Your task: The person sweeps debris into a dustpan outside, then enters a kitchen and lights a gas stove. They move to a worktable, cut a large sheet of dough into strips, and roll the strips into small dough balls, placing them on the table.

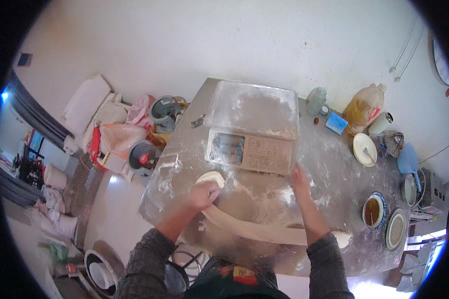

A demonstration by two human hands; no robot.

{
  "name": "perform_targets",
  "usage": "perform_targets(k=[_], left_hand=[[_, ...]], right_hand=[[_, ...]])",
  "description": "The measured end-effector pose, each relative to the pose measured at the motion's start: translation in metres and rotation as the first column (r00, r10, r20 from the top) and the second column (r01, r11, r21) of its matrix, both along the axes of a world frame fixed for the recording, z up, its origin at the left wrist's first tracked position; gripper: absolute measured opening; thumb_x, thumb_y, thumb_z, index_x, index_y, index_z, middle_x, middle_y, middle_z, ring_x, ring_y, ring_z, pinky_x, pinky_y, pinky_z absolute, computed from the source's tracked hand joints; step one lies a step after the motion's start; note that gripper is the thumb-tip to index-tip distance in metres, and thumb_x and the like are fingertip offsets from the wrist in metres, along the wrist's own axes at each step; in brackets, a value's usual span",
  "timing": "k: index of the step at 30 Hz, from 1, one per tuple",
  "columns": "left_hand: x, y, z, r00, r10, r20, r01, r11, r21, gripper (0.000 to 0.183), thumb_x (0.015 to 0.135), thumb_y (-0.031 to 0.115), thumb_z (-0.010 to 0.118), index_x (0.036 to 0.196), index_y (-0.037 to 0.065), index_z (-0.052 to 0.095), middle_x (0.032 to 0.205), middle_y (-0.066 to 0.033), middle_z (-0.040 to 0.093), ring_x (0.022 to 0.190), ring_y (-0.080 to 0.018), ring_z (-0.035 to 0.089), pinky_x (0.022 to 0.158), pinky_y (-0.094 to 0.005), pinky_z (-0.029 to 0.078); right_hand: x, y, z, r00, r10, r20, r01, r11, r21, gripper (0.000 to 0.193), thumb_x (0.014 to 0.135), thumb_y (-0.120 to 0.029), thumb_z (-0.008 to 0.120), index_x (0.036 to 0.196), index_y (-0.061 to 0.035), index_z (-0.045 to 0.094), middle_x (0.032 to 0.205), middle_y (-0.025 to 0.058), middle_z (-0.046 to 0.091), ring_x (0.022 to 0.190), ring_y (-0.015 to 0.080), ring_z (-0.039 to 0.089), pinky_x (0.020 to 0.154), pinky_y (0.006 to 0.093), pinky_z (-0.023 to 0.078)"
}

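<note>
A long strip of pale dough (257,230) lies across the near side of the floured metal table (329,169), from a rounded end (211,178) at the left to another end (342,239) at the right. My left hand (203,194) is closed on the dough near its left end. My right hand (300,182) rests flat on the floured table just beyond the strip, fingers pointing away from me. A weighing scale (250,152) with a large floured tray (253,108) stands right behind both hands.
At the table's right stand an oil bottle (365,107), a glass jar (316,99), a blue sponge (336,123), a white plate (364,149), a bowl of brown liquid (373,211) and a bowl of seeds (396,229). Bags and pots (142,154) crowd the floor at the left.
</note>
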State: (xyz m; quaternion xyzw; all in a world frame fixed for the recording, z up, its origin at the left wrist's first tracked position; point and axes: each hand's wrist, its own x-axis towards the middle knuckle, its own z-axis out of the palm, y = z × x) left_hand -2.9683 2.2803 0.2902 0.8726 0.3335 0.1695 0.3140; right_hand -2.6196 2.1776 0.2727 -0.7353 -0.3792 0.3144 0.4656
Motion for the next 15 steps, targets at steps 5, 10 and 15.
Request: perform_targets(k=[5,10,15], left_hand=[[0.048,0.094,-0.031,0.727,0.636,0.259,-0.66,0.752,0.008,0.046,0.073,0.014,0.058,0.114,-0.003,0.045,0.11,-0.0246,0.05,0.105,-0.0383,0.047,0.088,-0.0414,0.038],[0.061,0.102,-0.045,0.807,0.555,0.204,-0.511,0.828,-0.231,0.061,0.069,0.015,0.062,0.122,-0.005,0.038,0.118,-0.0262,0.045,0.113,-0.0387,0.041,0.097,-0.0407,0.032],[0.05,0.036,-0.023,0.904,0.421,0.07,-0.394,0.887,-0.239,0.064,0.07,0.017,0.061,0.125,-0.004,0.036,0.123,-0.0259,0.042,0.117,-0.0382,0.038,0.099,-0.0391,0.03]], right_hand=[[-0.003,0.08,-0.005,0.702,-0.124,-0.701,0.25,0.965,0.08,0.062,0.089,-0.05,0.036,0.125,0.0006,0.041,0.123,0.0104,0.048,0.106,0.0243,0.049,0.09,0.0362,0.038],[-0.012,0.071,-0.009,0.614,-0.019,-0.789,0.266,0.946,0.184,0.069,0.09,-0.055,0.027,0.132,-0.0003,0.031,0.134,0.0114,0.037,0.121,0.0244,0.036,0.101,0.0352,0.028],[-0.006,0.006,-0.007,0.646,-0.159,-0.747,0.375,0.918,0.129,0.073,0.089,-0.057,0.027,0.134,-0.0005,0.026,0.138,0.0132,0.03,0.125,0.0256,0.032,0.104,0.0343,0.023]])
